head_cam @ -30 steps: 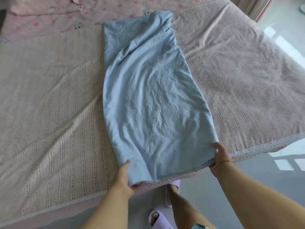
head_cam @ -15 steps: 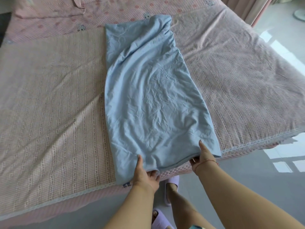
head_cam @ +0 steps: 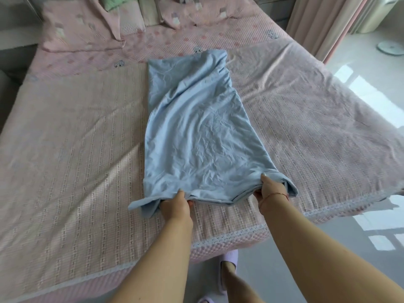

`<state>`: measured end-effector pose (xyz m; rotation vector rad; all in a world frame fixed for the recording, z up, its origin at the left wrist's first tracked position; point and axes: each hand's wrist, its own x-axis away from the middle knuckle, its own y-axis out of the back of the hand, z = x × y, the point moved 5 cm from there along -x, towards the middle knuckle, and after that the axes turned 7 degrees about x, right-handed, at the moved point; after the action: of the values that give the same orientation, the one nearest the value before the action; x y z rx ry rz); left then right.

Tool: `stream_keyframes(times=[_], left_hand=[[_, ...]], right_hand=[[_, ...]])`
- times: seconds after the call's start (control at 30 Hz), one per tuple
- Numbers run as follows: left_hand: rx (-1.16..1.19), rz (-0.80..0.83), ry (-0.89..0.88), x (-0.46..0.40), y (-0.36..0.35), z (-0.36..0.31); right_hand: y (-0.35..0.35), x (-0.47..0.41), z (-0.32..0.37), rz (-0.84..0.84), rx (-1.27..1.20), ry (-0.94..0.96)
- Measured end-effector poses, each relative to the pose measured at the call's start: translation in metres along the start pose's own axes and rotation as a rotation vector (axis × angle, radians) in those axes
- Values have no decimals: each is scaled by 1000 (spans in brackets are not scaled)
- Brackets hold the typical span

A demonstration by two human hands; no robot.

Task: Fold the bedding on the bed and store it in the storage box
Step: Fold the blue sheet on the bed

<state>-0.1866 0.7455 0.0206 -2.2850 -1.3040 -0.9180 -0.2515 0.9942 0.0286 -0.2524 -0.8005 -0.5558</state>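
Note:
A light blue sheet [head_cam: 201,132], folded into a long narrow strip, lies lengthwise down the middle of the bed [head_cam: 70,149]. My left hand [head_cam: 175,205] grips the strip's near edge towards its left corner, thumb on top and fingers tucked under the cloth. My right hand [head_cam: 272,189] grips the near edge close to the right corner in the same way. The near end is lifted a little off the bed, and its corners droop past both hands. No storage box is in view.
The bed wears a pink checked cover with a lace hem [head_cam: 229,237]. Pink pillows [head_cam: 80,29] and a green one [head_cam: 120,2] lie at the head. Pink curtains [head_cam: 317,22] hang at the right beside a shiny grey floor [head_cam: 371,237]. My feet in lilac slippers [head_cam: 229,259] stand at the bed's foot.
Both hands have taken hold of the strip's near edge and carried it up the bed, away from the hem. The view has tilted up, showing the pillows.

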Motion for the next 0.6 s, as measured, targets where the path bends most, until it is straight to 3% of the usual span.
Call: stream_keyframes(times=[0.3,0.6], left_hand=[[45,-9,-51,29,0,-42],[11,21,-204,54,9,-62]], right_hand=[[-10,16,36,54,-43,-26],[-3,50,53,86,-110,73]])
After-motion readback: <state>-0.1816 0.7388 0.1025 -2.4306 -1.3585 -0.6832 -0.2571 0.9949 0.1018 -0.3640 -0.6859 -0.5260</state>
